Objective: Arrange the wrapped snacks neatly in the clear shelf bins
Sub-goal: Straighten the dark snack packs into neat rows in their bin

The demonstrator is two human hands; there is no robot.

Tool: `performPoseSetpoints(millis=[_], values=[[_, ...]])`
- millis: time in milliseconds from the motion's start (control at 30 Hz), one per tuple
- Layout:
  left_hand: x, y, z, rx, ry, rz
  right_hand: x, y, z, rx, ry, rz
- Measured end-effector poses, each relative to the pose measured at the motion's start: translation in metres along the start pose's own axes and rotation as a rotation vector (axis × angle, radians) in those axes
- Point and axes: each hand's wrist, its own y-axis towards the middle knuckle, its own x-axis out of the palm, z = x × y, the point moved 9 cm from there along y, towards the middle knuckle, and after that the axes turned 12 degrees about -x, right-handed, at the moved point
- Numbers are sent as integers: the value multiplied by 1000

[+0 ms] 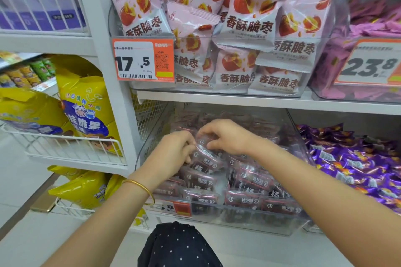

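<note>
A clear shelf bin [243,222] on the lower shelf holds several small dark red wrapped snacks [251,180] in rough rows. Both of my hands reach into it. My left hand [173,150], with a gold bangle on the wrist, has its fingers curled on the left end of one dark red packet [206,158]. My right hand [225,136] pinches the upper right part of the same packet, near the middle of the bin. The packet lies tilted on top of the others.
Above, a clear bin [195,39] holds pink jujube snack bags behind a 17.5 price tag [143,59]. A bin of purple candies [358,165] stands to the right. Yellow snack bags [86,102] sit in white wire baskets at the left. A shelf edge [260,101] overhangs the lower bin.
</note>
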Motion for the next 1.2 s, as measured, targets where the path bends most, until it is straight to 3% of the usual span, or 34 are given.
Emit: performPoseSetpoints(millis=[67,133,267,400,467,533,667,767,833,867,1000,1200], values=[[-9,-2,3,61,306,198,20,4,0,21,5,-81],[-5,0,-4,57,431,228,27,2,4,80,86,-64],[0,5,-16,-1,346,151,26,-12,7,136,193,-34],[-11,1,-3,120,148,201,36,-17,-4,73,55,-65],[-4,-5,6,237,109,49,31,-14,-5,34,23,-31],[16,-15,9,282,237,-159,23,-14,-4,20,43,-8],[32,-14,0,247,328,-270,25,-16,-1,21,125,-38],[18,-5,16,284,170,-117,-2,-28,15,95,134,70],[8,-5,34,295,175,62,-39,-46,34,187,6,211],[16,-5,41,290,223,66,-51,-56,43,236,-55,235],[63,0,37,229,492,-93,-41,-68,49,241,-202,77],[59,0,16,218,495,-156,1,-64,45,298,-185,-92]])
